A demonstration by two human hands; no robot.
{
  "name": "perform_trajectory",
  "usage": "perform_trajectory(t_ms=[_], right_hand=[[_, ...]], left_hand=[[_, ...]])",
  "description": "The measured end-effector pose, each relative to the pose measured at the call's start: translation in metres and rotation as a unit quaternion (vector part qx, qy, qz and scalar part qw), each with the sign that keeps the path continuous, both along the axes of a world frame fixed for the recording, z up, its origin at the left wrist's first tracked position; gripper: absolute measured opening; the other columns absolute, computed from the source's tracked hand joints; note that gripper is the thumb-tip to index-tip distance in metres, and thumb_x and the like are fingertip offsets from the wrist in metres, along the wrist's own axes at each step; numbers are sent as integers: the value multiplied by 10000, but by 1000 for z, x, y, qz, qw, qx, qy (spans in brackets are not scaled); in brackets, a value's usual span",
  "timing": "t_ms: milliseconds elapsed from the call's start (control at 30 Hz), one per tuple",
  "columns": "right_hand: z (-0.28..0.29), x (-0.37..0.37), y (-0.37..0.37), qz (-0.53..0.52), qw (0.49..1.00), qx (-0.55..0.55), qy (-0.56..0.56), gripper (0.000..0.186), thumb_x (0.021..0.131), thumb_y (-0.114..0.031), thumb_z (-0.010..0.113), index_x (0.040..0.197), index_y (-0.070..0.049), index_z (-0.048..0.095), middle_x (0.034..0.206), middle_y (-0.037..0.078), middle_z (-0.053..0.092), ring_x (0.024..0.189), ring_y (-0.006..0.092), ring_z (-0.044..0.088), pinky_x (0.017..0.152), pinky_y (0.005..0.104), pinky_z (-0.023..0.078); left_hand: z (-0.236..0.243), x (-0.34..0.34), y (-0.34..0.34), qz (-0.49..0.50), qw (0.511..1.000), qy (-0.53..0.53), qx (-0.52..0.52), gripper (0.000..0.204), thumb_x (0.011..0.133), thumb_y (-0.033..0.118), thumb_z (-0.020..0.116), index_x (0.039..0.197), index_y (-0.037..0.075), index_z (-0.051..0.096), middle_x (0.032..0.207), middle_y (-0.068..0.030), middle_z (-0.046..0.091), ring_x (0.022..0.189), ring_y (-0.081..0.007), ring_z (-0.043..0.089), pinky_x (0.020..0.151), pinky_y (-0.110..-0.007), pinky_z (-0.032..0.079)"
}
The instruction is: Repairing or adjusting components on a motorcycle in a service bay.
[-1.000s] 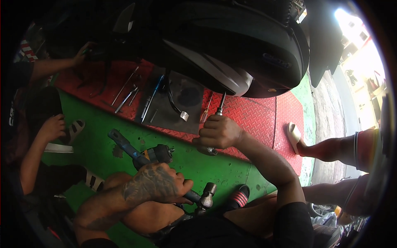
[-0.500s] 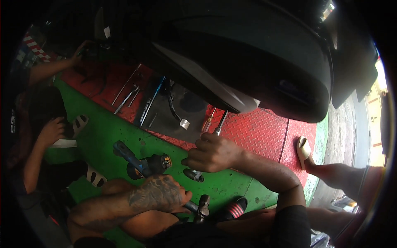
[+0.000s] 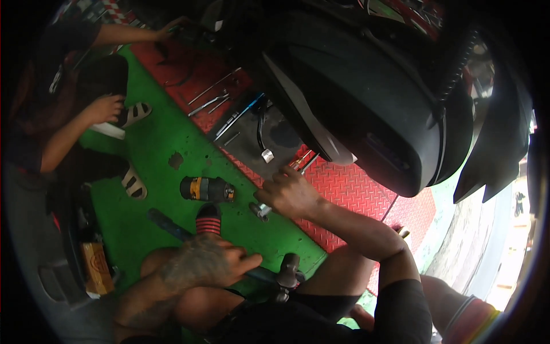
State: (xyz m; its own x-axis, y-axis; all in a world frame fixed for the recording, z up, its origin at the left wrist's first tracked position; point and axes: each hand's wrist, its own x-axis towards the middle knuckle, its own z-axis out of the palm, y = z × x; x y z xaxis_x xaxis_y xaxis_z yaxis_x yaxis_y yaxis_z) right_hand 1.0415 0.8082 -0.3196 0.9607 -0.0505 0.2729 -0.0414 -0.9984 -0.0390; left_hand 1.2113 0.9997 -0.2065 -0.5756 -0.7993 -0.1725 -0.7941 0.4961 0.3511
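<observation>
My left hand (image 3: 215,261), tattooed across its back, is closed on a hammer's dark blue handle; the metal hammer head (image 3: 288,272) points up, over my lap. Farther forward, my right hand (image 3: 291,194) wraps around a bar-shaped metal tool (image 3: 262,211) with a dark, knobbed near end. Its narrow shank reaches toward the underside of a dark vehicle's bodywork (image 3: 349,103); the far tip is hidden. An orange-handled screwdriver (image 3: 301,159) lies just beyond my right hand. A gap separates the hammer head from the knobbed end.
Rods, wrenches and a bent black lever (image 3: 262,137) lie on the red ramp and a dark mat. On the green floor (image 3: 172,137) rests a black-and-yellow power tool (image 3: 207,189), beside a red-striped sandal (image 3: 208,221). Another person (image 3: 63,120) crouches at left, one hand at the vehicle.
The view has turned, so the vehicle, floor tools and crouching person sit differently. Both my hands keep their grips. The hammer head appears slightly higher, and the striped sandal shows beside the power tool.
</observation>
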Motion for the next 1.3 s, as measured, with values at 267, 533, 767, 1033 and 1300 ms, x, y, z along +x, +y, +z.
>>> perform_trajectory(t_ms=[267,533,767,1033,1300], right_hand=[[0,6,-1,-6,999,6,45,105,804,-190,629,787,-112,698,787,108,711,830,245,696,896,403,482],[7,9,-2,9,996,24,85,107,730,-234,720,748,-129,712,706,118,703,720,271,713,892,412,491],[18,16,-4,5,986,40,161,155,708,-279,751,747,-130,733,695,125,703,705,296,710,846,426,519],[36,24,-4,10,967,60,248,158,720,-286,731,767,-135,732,744,129,704,754,330,695,779,469,502],[31,15,-4,25,986,57,156,149,688,-279,746,733,-141,714,716,108,663,795,316,669,800,462,467]], left_hand=[[22,-35,86,342,869,207,-291,254,875,180,724,1057,22,642,757,-83,654,620,-206,661,534,-320,512],[-79,-140,75,554,355,702,-272,355,1037,449,563,1006,108,470,683,31,366,509,-80,372,427,-244,342],[-142,-158,43,587,237,768,-98,345,1047,459,542,987,130,458,693,42,376,502,-69,367,423,-257,330],[-147,-173,17,580,236,779,11,309,1060,417,528,952,140,443,683,42,376,475,-62,353,410,-251,309],[-152,-130,-7,594,411,666,-187,246,981,200,684,1103,77,509,716,24,525,496,-49,442,408,-207,343]])
